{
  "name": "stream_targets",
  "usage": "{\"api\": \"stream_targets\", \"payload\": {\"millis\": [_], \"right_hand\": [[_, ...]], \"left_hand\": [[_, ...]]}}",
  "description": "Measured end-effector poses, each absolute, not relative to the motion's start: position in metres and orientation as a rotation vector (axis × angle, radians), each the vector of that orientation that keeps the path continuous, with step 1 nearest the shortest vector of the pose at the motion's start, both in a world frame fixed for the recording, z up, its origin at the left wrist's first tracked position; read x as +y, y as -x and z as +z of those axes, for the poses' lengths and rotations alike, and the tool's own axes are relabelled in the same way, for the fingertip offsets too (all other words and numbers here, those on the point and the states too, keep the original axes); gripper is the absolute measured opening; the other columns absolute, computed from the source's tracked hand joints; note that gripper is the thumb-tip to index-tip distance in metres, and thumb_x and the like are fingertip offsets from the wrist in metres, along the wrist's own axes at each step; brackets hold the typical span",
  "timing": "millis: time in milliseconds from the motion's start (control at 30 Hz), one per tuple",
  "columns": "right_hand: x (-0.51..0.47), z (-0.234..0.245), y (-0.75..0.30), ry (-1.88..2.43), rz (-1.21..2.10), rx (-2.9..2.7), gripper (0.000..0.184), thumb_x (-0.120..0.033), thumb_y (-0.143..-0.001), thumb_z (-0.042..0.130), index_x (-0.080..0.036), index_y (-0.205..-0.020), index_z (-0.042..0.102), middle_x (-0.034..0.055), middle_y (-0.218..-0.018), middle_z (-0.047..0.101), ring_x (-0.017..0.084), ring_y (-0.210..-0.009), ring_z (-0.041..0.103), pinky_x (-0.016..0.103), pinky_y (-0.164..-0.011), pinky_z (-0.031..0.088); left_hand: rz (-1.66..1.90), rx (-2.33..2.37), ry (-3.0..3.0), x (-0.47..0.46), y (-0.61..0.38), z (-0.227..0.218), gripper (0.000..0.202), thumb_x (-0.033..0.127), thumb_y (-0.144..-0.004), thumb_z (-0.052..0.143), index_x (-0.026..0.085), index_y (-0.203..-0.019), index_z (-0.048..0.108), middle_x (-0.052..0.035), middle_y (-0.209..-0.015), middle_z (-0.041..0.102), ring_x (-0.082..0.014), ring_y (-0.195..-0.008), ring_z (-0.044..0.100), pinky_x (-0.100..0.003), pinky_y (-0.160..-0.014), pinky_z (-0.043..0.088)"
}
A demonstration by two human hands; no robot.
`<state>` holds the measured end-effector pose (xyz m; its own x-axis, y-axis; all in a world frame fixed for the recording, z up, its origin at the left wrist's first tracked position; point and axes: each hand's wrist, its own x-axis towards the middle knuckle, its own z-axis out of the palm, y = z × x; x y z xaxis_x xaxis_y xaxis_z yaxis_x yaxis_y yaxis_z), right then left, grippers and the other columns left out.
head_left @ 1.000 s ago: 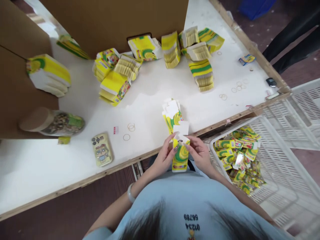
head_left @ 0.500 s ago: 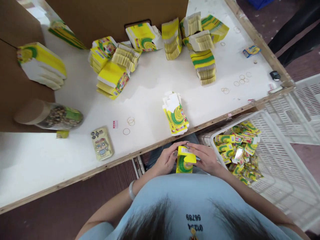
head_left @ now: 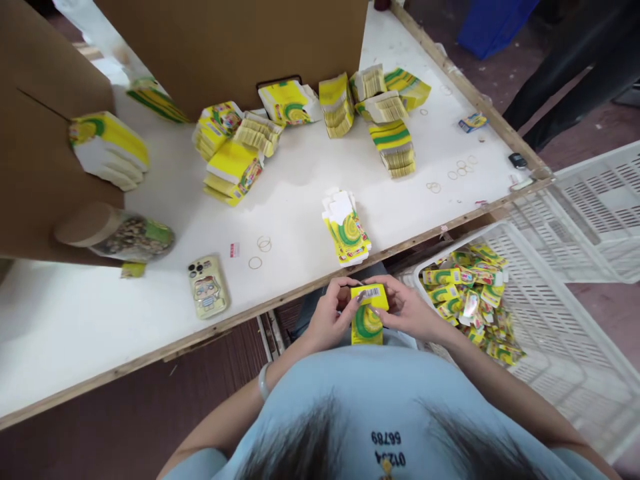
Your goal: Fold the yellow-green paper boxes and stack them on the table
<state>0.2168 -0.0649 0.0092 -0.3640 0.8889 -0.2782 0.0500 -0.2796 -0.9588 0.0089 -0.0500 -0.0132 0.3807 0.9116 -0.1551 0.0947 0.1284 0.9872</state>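
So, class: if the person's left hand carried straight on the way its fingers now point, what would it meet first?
The yellow box, which the left hand already seems to touch. Beyond it, the right hand probably comes next, though depth is hard to judge here.

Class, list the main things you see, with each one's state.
Yellow box: barcode flap folded over, tucking unclear
Left hand: holding yellow box
Right hand: holding yellow box
Carton stack: white flaps unfolded
Phone: camera side up
Jar: lid on
White basket: uncovered, partly filled
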Motion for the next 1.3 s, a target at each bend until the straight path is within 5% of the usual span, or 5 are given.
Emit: {"api": "stream_targets", "payload": {"millis": [333, 767, 967, 1200, 1300], "right_hand": [[-0.106, -0.018, -0.207, 1.176, 1.561, -1.083, 0.05, -0.051, -0.092, 0.069, -0.028, -0.136, 0.067, 0.0063, -0.11, 0.08, 0.02, -0.096, 0.076, 0.036, -0.087, 0.063], [-0.046, -0.056, -0.324, 2.02, -0.064, -1.343, 0.065, -0.056, -0.097, 0.056, -0.014, -0.146, 0.053, 0.0241, -0.15, 0.054, 0.042, -0.148, 0.04, 0.072, -0.118, 0.032], [0.024, -0.045, -0.232, 1.524, -0.055, -1.936, 0.037, -0.047, -0.099, 0.057, -0.032, -0.132, 0.067, 0.0035, -0.15, 0.06, 0.027, -0.15, 0.043, 0.053, -0.128, 0.034], [0.064, -0.035, -0.239, 1.39, 0.149, -1.863, 0.034, -0.037, -0.099, 0.059, -0.025, -0.129, 0.068, 0.0078, -0.144, 0.065, 0.026, -0.142, 0.053, 0.046, -0.127, 0.037], [0.067, -0.035, -0.249, 1.354, 0.182, -1.65, 0.048, -0.031, -0.098, 0.06, -0.023, -0.146, 0.053, 0.013, -0.143, 0.063, 0.028, -0.144, 0.05, 0.055, -0.12, 0.045]], "left_hand": [[0.803, 0.926, -1.523, -0.065, -0.022, -0.017, 0.055, 0.056, -0.101, 0.051, 0.019, -0.142, 0.042, -0.0015, -0.084, 0.063, -0.0155, -0.069, 0.058, -0.027, -0.066, 0.046], [0.953, 1.334, -2.231, 0.187, -0.015, -0.034, 0.063, 0.055, -0.076, 0.079, 0.019, -0.125, 0.06, -0.0246, -0.142, 0.056, -0.0448, -0.144, 0.042, -0.067, -0.112, 0.034], [0.732, 1.402, -2.216, 0.241, 0.0, -0.067, 0.053, 0.073, -0.076, 0.068, 0.022, -0.071, 0.06, -0.0115, -0.097, 0.069, -0.0334, -0.104, 0.067, -0.057, -0.097, 0.052], [0.764, 1.293, -2.367, 0.228, 0.002, -0.031, 0.047, 0.055, -0.101, 0.045, 0.02, -0.099, 0.075, -0.0153, -0.142, 0.063, -0.03, -0.135, 0.057, -0.049, -0.114, 0.044], [0.927, 1.356, -2.224, 0.207, -0.009, -0.008, 0.052, 0.056, -0.104, 0.041, 0.017, -0.097, 0.074, -0.011, -0.101, 0.075, -0.0209, -0.096, 0.07, -0.034, -0.086, 0.055]]}}
